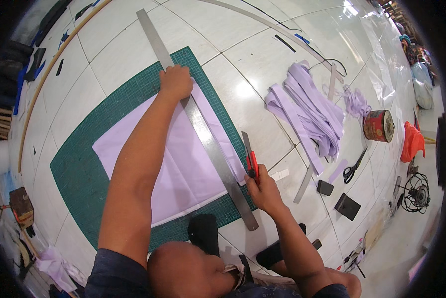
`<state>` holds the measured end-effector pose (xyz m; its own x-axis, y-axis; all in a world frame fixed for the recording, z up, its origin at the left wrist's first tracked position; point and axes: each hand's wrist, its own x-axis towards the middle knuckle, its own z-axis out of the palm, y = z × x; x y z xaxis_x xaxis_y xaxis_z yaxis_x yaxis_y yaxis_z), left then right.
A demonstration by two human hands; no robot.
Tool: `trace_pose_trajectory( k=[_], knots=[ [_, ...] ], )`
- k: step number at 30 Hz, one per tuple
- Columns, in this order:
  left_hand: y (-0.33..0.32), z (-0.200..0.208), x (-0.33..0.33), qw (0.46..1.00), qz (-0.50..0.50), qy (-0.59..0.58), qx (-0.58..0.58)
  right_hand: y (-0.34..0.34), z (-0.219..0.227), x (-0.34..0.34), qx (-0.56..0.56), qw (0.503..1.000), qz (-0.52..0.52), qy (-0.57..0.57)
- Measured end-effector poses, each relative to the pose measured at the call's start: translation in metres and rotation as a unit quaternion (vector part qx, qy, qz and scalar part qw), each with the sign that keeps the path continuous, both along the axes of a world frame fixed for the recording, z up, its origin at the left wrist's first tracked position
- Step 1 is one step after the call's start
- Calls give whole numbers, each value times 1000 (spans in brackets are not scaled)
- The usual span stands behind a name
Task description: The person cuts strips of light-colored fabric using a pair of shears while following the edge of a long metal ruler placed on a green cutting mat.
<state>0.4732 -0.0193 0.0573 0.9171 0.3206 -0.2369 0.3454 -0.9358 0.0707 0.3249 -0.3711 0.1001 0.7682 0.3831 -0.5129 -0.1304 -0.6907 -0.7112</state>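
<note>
A long steel ruler (pixel 212 149) lies slantwise across folded lilac fabric (pixel 183 166) on a green cutting mat (pixel 79 171). Near the fabric's far edge, my left hand (pixel 176 82) is closed over the ruler, its fingertips partly hidden. To the right of the ruler shows a narrow band of the same fabric. My right hand (pixel 265 191) grips a red and black utility knife (pixel 252 161), its blade pointing away from me. That knife is beside the fabric's near right corner, over the mat's right edge; whether it touches the fabric I cannot tell.
Right of the mat, long lilac fabric strips (pixel 315 114) lie heaped on the tiled floor. Beyond them stand a red round tin (pixel 378 125), black scissors (pixel 355 166) and a black box (pixel 347 206). A thin curved wooden strip (pixel 43 84) runs along the left.
</note>
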Motion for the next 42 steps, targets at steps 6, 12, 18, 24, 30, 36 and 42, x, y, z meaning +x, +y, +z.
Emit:
trace_pose_trajectory(
  k=[6,12,18,24,30,36,42],
  knots=[
    [9,1,-36,995,21,-49,-86,23,-2,22,-24,997,33,-67],
    [-8,4,-75,995,-11,57,-85,108,-10,70,-83,979,126,-135],
    [-9,1,-79,991,-1,51,-123,187,-26,100,-63,973,151,-161],
    [-6,-8,-81,993,-5,18,-116,211,-40,106,-73,970,152,-177],
    [-7,-3,-78,992,-6,51,-115,210,-41,108,-90,969,148,-178],
    [-4,-5,-76,993,-25,65,-95,217,-21,119,-118,964,194,-139],
    [-10,8,-69,991,-43,101,-79,173,-33,96,-116,974,174,-91]
  ],
)
